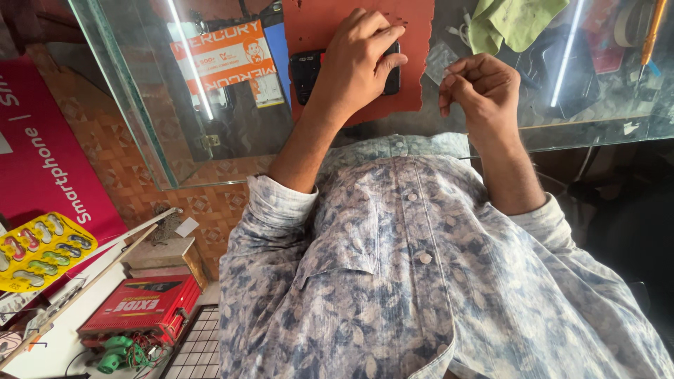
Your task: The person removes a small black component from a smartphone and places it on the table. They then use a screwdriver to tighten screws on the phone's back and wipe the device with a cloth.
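Observation:
A black phone (307, 72) lies on a red mat (421, 35) on the glass counter top (604, 123). My left hand (358, 63) rests flat on the phone, covers most of it and presses it down. Just right of the mat, my right hand (481, 91) has its fingers pinched together on the edge of a small clear plastic piece (439, 62). Both forearms reach out from my patterned shirt sleeves.
A green cloth (516, 21) and an orange-handled tool (653, 28) lie at the counter's far right. An orange leaflet (225, 56) shows under the glass. Down left are a red box (144, 305), a yellow blister card (42, 249) and a pink sign (42, 161).

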